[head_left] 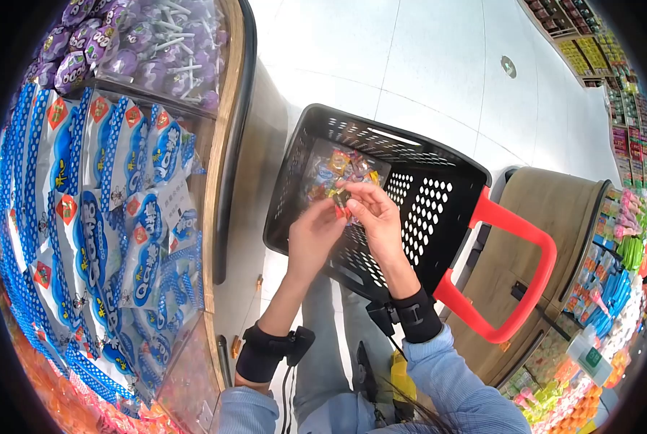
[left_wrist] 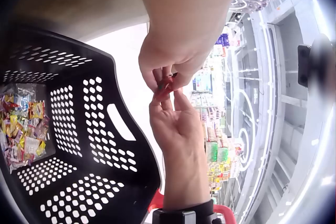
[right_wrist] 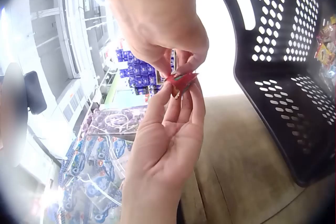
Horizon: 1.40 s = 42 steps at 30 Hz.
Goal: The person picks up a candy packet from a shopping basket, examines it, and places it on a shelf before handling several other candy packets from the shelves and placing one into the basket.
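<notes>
Both hands meet over a black shopping basket (head_left: 428,155) in the head view. Between their fingertips is a small candy in a red wrapper (right_wrist: 182,81), with green and yellowish bits showing. My left hand (head_left: 315,235) pinches one side of it, my right hand (head_left: 379,220) the other. In the left wrist view the red wrapper (left_wrist: 164,88) is partly covered by fingers. Beneath the hands, at the basket's far end, lies a clear bag of assorted wrapped candies (head_left: 348,166).
A red handle (head_left: 544,249) sticks out from the basket's right side. At left stands a display bin with blue-and-white candy packs (head_left: 92,231) and purple lollipops (head_left: 157,58). A wooden display counter (head_left: 547,231) and stocked shelves (head_left: 631,137) stand at right.
</notes>
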Tool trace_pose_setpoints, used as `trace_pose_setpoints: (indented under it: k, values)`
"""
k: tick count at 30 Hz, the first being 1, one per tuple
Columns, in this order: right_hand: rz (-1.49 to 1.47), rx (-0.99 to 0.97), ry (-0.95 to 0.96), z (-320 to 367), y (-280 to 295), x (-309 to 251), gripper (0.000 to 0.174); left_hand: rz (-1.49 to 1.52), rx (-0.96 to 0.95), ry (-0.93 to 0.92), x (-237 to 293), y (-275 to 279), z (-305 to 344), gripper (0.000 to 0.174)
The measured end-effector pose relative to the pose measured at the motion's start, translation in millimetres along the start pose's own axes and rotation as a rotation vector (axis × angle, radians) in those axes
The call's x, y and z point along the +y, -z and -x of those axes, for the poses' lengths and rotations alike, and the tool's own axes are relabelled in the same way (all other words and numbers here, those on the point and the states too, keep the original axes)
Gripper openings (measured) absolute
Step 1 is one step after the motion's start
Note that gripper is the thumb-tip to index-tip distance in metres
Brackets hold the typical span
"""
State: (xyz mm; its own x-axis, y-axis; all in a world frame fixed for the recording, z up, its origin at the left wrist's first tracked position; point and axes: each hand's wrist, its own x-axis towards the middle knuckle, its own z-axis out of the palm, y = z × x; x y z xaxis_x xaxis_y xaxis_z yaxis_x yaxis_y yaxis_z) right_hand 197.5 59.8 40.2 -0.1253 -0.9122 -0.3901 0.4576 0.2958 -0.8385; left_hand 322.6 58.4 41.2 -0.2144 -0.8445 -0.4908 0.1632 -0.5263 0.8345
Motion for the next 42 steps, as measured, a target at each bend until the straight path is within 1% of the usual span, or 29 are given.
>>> trace_pose_setpoints:
  k: [3, 6, 9, 15, 21, 24, 27, 33, 39, 42]
  values:
    - [-0.022, 0.029, -0.03, -2.4, 3.1, -2.8, 0.025, 0.283, -0.011, 0.144, -3.4, 4.2, 0.1, 0.041]
    - [-0.049, 0.045, -0.029, -4.0, 6.1, -2.6, 0.028, 0.297, -0.024, 0.193, -6.0, 7.2, 1.3, 0.044]
    - [-0.072, 0.06, -0.026, -5.1, 8.6, 2.1, 0.027, 0.318, -0.046, 0.21, 2.1, 5.0, 1.9, 0.044]
    - [-0.345, 0.096, -0.107, -3.7, 7.5, 1.5, 0.026, 0.32, -0.094, 0.212, 6.4, 5.6, 2.1, 0.042]
    - [-0.533, 0.082, -0.112, -5.1, 9.6, 11.5, 0.025, 0.316, -0.081, 0.183, 0.0, 6.5, 1.1, 0.043]
    - [-0.583, 0.096, -0.128, -5.6, 11.2, 16.6, 0.025, 0.324, -0.103, 0.18, 1.1, 6.8, 0.9, 0.044]
    - [-0.649, 0.097, -0.189, -6.2, 11.6, 17.4, 0.025, 0.326, -0.108, 0.172, 1.9, 6.0, 1.2, 0.044]
    - [-0.719, 0.073, -0.242, -6.9, 18.3, 24.9, 0.026, 0.34, -0.113, 0.17, 0.1, 3.8, -0.3, 0.043]
    - [-0.7, 0.122, -0.257, -8.7, 19.1, 27.0, 0.026, 0.333, -0.114, 0.18, -2.5, 5.4, -2.9, 0.043]
    - [-0.705, 0.099, -0.269, -7.9, 17.2, 23.0, 0.025, 0.34, -0.113, 0.182, -2.1, 5.0, -2.6, 0.043]
